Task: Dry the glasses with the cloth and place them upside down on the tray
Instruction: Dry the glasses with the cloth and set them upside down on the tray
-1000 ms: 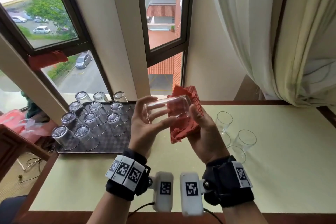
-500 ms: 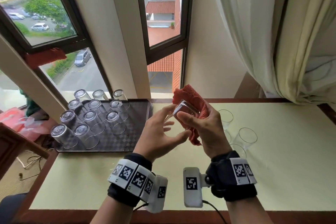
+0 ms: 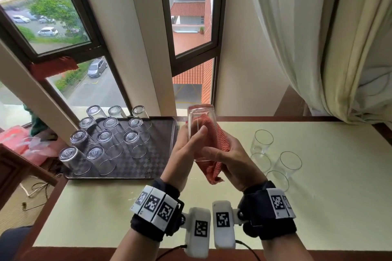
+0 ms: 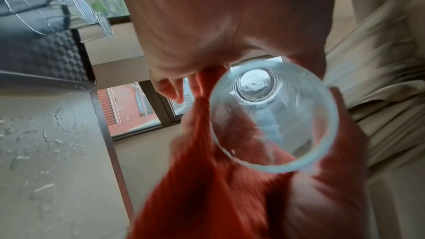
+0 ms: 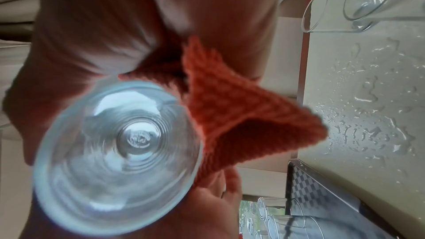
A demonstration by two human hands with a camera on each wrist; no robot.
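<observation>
Red cloth (image 3: 214, 146) pressed against upturned glass (image 3: 200, 129) above desk (image 3: 318, 186), beside tray (image 3: 148, 167). Left hand (image 3: 184, 152) grasps glass; right hand (image 3: 231, 159) grasps cloth.

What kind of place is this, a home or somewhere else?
Hard to be sure; probably a room on an upper floor, set up for drying glassware. The window overlooks parked cars, a curtain hangs beside it, and a tray holds upturned glasses.
</observation>
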